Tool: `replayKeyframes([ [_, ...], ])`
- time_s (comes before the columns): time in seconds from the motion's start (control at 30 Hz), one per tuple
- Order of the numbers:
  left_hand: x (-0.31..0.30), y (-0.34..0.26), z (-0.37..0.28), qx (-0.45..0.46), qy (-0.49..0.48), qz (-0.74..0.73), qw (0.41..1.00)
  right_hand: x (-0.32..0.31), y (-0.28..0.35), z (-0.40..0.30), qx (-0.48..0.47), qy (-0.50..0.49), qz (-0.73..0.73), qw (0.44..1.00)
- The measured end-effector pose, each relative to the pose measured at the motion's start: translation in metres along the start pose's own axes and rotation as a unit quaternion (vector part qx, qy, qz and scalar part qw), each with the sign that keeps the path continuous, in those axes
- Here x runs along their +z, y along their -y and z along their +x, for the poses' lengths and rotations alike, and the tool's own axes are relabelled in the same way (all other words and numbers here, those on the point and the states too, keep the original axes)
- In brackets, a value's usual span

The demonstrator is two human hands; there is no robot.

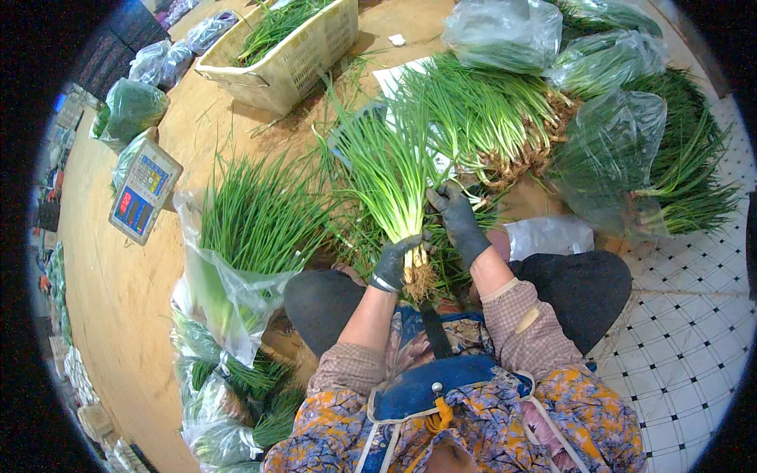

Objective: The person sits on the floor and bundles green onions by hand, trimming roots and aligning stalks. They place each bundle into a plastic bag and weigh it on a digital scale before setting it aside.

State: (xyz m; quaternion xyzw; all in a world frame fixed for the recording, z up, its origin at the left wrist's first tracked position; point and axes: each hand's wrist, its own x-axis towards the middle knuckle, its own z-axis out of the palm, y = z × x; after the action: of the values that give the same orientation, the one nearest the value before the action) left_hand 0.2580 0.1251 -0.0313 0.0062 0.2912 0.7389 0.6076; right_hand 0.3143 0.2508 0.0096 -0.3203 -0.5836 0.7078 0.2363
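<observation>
A bunch of green onions (393, 189) stands upright before me, leaves up and pale stems with brown roots down. My left hand (397, 263), in a dark glove, is wrapped around the stems just above the roots. At the bunch's right edge is my right hand (458, 219), gloved too, with bent fingers touching or nearly touching the leaves. Whether those fingertips pinch a stalk is hard to make out. Loose trimmings of green leaf (355, 236) lie beneath the bunch. Beyond my right hand, a large pile of green onions (485, 112) lies with its roots to the right.
On the left, an open plastic bag (230, 295) holds green onions, near a digital scale (145, 192). A cream plastic crate (284, 77) with greens stands at the back. Bagged green onions (621, 142) lie at right, and tied bags (219, 408) at lower left.
</observation>
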Motion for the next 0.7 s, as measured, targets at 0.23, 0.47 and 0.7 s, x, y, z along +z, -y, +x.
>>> replayKeyframes([
  [0.23,0.009,-0.005,0.004,0.042,0.073,-0.119,0.989,-0.024,-0.029,-0.007,0.027,0.021,0.435,0.900],
  [0.47,0.009,-0.012,0.003,0.138,-0.081,0.207,0.965,-0.070,-0.024,0.004,0.263,-0.028,0.002,0.964],
  [0.7,0.021,0.002,-0.003,0.033,-0.198,0.813,0.547,0.020,-0.053,-0.020,0.130,0.069,0.120,0.982],
])
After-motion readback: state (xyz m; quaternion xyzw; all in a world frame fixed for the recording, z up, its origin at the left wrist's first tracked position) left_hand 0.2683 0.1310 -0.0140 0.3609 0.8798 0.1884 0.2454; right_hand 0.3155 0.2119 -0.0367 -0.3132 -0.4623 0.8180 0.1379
